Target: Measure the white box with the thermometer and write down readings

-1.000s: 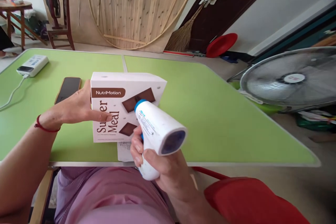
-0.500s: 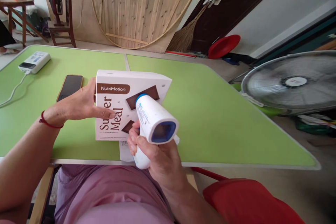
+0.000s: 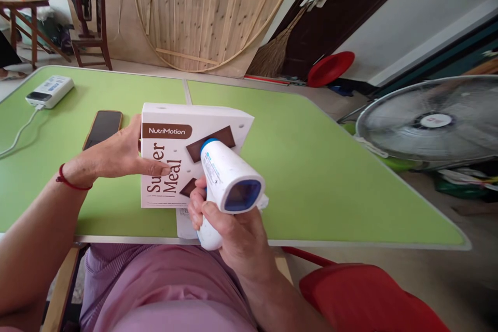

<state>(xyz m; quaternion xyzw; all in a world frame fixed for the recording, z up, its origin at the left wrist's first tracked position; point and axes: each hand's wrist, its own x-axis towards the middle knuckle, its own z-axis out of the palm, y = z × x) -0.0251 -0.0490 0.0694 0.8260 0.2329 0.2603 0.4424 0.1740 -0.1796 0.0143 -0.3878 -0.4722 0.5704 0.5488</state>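
My left hand grips the left side of a white box printed "NutriMotion Super Meal", thumb across its front and the other fingers mostly hidden behind. The box stands upright on the green table near its front edge. In my right hand is a white and blue infrared thermometer, held by its handle. Its blue nose points at the box front and overlaps the brown bar picture; whether they touch I cannot tell. Its screen faces me and looks dark. A pale sheet or packet lies partly hidden below the box.
A phone lies on the green table behind my left hand. Farther left is a white power bank with a cable. A large fan stands at the right, and a red chair at lower right.
Almost nothing differs. The whole view has shifted very slightly, while both hands, the box and the thermometer keep their places relative to each other.
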